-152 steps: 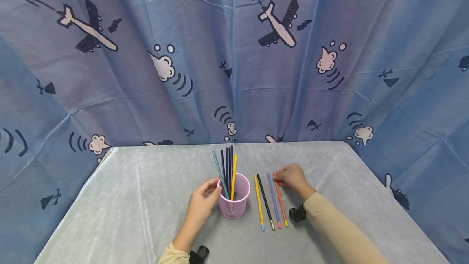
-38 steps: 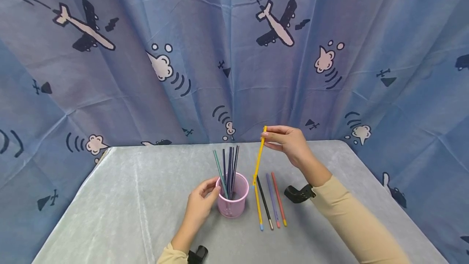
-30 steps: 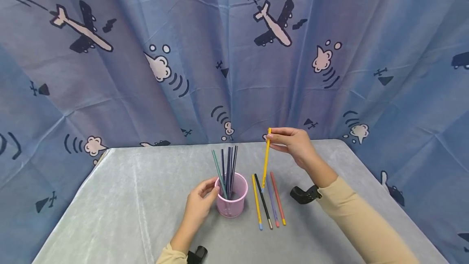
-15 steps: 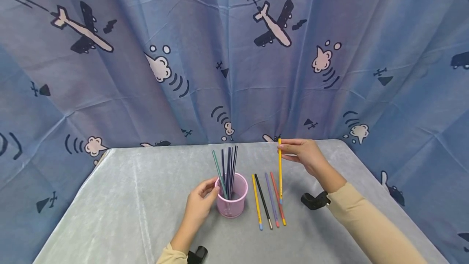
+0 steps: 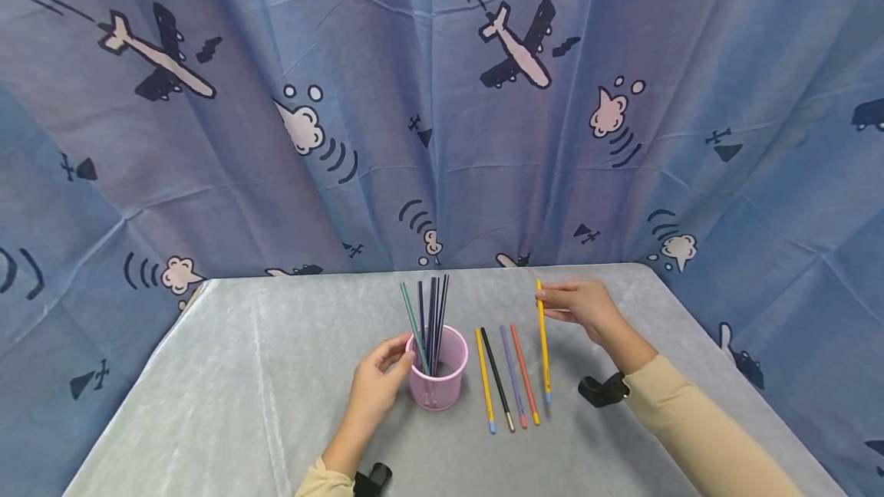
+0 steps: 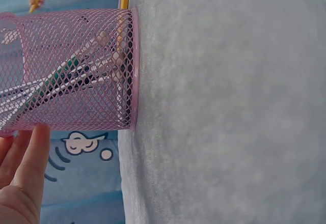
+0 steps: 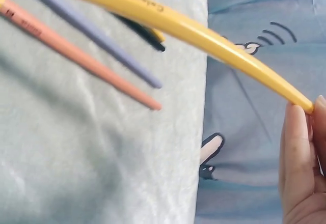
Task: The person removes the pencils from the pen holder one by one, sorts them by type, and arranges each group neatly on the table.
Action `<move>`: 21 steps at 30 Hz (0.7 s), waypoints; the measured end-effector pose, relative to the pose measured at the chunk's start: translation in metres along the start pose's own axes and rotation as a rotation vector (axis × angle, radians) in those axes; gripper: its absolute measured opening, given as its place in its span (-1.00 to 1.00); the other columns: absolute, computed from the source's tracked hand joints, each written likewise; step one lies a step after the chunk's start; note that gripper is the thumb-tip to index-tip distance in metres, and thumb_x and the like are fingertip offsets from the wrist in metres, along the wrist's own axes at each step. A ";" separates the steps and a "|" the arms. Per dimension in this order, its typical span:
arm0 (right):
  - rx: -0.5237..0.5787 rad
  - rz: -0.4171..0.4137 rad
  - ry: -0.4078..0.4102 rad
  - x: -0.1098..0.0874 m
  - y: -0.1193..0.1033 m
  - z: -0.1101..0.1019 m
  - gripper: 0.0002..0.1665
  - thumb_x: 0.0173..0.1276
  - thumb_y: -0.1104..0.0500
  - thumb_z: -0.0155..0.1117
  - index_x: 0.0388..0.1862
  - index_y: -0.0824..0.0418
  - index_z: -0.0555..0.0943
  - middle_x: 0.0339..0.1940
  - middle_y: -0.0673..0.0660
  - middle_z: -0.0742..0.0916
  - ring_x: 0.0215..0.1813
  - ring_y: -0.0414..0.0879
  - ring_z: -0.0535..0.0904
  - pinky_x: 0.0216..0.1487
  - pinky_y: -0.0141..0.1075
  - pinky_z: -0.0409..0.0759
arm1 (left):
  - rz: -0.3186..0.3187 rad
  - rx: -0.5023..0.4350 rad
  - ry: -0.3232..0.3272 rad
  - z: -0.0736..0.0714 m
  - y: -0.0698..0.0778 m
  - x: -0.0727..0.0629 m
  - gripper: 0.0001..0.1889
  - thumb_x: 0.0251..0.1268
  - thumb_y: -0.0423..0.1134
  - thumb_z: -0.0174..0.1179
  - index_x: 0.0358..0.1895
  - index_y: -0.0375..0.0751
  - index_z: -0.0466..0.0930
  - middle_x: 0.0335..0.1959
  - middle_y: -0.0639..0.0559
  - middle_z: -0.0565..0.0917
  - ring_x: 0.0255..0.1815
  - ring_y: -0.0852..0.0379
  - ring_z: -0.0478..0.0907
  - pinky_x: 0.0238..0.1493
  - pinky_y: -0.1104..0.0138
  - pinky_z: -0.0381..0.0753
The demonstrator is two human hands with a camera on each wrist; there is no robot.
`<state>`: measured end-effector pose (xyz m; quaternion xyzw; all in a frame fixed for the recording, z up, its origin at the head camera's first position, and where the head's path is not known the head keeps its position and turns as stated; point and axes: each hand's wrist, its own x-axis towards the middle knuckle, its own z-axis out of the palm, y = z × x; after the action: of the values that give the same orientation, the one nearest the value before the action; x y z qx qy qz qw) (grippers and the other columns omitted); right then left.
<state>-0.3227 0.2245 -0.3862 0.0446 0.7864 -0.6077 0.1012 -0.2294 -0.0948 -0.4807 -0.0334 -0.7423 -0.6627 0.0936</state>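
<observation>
A pink mesh pencil holder [image 5: 435,391] stands on the cloth-covered table, with a green pencil [image 5: 412,320] and several dark pencils [image 5: 433,320] leaning in it. My left hand [image 5: 380,382] touches the holder's left side near the rim. In the left wrist view, its fairly straight fingers [image 6: 36,155] rest against the mesh. My right hand [image 5: 583,309] pinches a yellow pencil [image 5: 543,347] by its upper end. That pencil hangs nearly upright, blue end down, to the right of a red pencil [image 5: 525,374]. Its lower tip is close to the cloth; contact cannot be told.
Left of the red pencil lie a purple pencil [image 5: 514,376], a black pencil [image 5: 497,378] and another yellow pencil [image 5: 485,382], side by side. A blue curtain [image 5: 442,136] with printed planes hangs behind the table [image 5: 207,405].
Earlier my right hand lets go of the red pencil, then lifts the yellow pencil from the holder. Since then it has moved right and down past the row. My left hand stays put.
</observation>
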 end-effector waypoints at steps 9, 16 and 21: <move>0.020 0.049 -0.017 0.008 0.019 -0.004 -0.40 0.37 0.23 0.34 0.27 0.55 0.46 -0.32 -0.04 0.80 -0.31 -0.29 0.73 -0.15 -0.38 0.78 | -0.001 -0.010 0.003 0.000 -0.001 -0.001 -0.63 0.38 -0.31 0.22 0.17 -0.41 0.57 0.12 -0.29 0.66 0.18 -0.15 0.61 0.23 0.43 0.59; 0.069 0.099 -0.020 0.014 0.033 -0.004 -0.43 0.38 0.28 0.31 0.26 0.59 0.45 -0.39 -0.04 0.80 -0.37 -0.28 0.72 -0.17 -0.36 0.78 | -0.001 -0.003 0.001 0.000 0.000 0.000 -0.64 0.38 -0.29 0.22 0.17 -0.40 0.58 0.12 -0.29 0.66 0.18 -0.16 0.61 0.25 0.32 0.61; 0.100 0.086 -0.023 0.021 0.045 -0.002 -0.55 0.35 0.34 0.32 0.13 0.61 0.53 -0.46 -0.04 0.78 -0.41 -0.27 0.72 -0.23 -0.37 0.78 | 0.002 -0.004 0.000 0.000 0.000 0.000 -0.63 0.38 -0.29 0.23 0.17 -0.40 0.58 0.12 -0.29 0.66 0.18 -0.16 0.61 0.26 0.30 0.60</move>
<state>-0.3346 0.2368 -0.4332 0.0764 0.7514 -0.6416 0.1341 -0.2296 -0.0950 -0.4811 -0.0343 -0.7409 -0.6641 0.0940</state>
